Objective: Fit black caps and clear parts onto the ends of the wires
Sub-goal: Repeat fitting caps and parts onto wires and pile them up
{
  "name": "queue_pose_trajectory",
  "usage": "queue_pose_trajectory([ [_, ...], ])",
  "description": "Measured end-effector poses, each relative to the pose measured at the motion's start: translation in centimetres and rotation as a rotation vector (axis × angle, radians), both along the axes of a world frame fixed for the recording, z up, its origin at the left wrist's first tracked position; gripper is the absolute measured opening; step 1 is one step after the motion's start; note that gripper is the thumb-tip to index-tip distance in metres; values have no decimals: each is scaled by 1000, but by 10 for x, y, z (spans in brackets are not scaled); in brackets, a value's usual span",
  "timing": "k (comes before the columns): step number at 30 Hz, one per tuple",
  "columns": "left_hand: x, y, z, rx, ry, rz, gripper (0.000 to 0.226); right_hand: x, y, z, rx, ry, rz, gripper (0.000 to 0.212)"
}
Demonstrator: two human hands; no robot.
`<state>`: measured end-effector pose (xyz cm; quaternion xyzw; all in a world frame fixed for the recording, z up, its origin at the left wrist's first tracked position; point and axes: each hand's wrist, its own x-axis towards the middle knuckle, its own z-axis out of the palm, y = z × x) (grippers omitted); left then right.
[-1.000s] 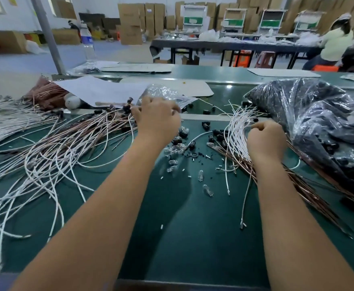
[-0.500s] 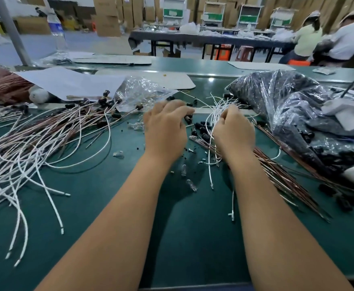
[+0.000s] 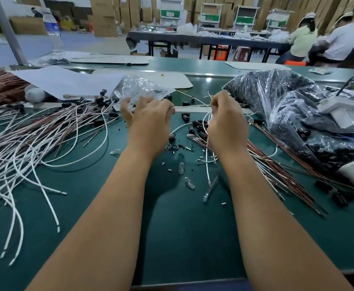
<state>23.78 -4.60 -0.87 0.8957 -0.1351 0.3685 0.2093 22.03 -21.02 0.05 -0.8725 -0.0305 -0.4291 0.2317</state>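
Note:
A white wire (image 3: 193,106) runs level between my two hands above the green table (image 3: 184,227). My left hand (image 3: 149,120) pinches its left end with thumb and forefinger, the other fingers spread. My right hand (image 3: 227,120) is closed on its right part. Loose black caps (image 3: 197,124) lie on the table under and between the hands. Two clear parts (image 3: 181,168) lie nearer to me. A pile of white and brown wires with caps fitted (image 3: 46,131) spreads at the left. Bare brown and white wires (image 3: 276,169) lie at the right.
A big clear bag of black caps (image 3: 293,114) sits at the right, a small clear bag (image 3: 138,87) behind my left hand. White paper sheets (image 3: 63,80) and a water bottle (image 3: 53,30) stand at the back. Two seated people (image 3: 323,38) work at a far table.
Both hands have lifted off the loose parts and drawn apart, and one white wire is now stretched between them. The camera has tilted up a little.

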Motion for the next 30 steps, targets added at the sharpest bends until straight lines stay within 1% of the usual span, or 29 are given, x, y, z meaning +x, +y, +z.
queue_pose_trajectory([
  [2, 1, 5, -1, -29, 36, -21, 22, 1, -5, -1, 48, -13, -117, 18],
  [4, 2, 6, -2, -51, 69, -96, 27, 2, -9, -3, 73, 12, -218, 19],
  [7, 3, 7, -3, -67, 69, -145, 33, 3, -10, -6, 11, 67, -321, 29],
  [8, 4, 9, -3, -82, 72, -170, 34, 2, -9, -6, -28, 77, -308, 34],
  [10, 4, 9, -3, -124, 85, -255, 34, 1, -3, -5, -116, 106, -161, 38],
  [12, 0, 5, -1, -170, 95, -331, 31, 1, 7, -6, -214, 146, 36, 28],
  [14, -1, 3, -1, -225, 94, -340, 25, 2, 14, -8, -295, 177, 143, 18],
  [15, -1, 4, -2, -259, 107, -322, 20, 4, 16, -9, -299, 187, 158, 18],
  [17, 3, 8, -3, -328, 158, -302, 10, 5, 13, -9, -229, 189, 152, 17],
  [19, 4, 12, -4, -419, 215, -294, 12, 6, 10, -9, -149, 184, 124, 15],
  [21, 4, 13, -4, -473, 224, -276, 13, 6, 10, -10, -105, 212, 87, 14],
  [23, 3, 12, -4, -407, 217, -217, 13, 6, 11, -12, -83, 238, 61, 16],
  [25, 2, 8, -5, -213, 266, -126, 17, 6, 11, -12, -34, 255, 83, 21],
  [27, 2, 3, -6, -20, 360, -58, 25, 5, 11, -11, 7, 263, 128, 34],
  [29, 3, 1, -7, 45, 453, -54, 28, 5, 12, -11, 44, 267, 158, 43],
  [30, 4, 2, -8, 30, 477, -72, 25, 5, 13, -11, 63, 262, 162, 42],
])
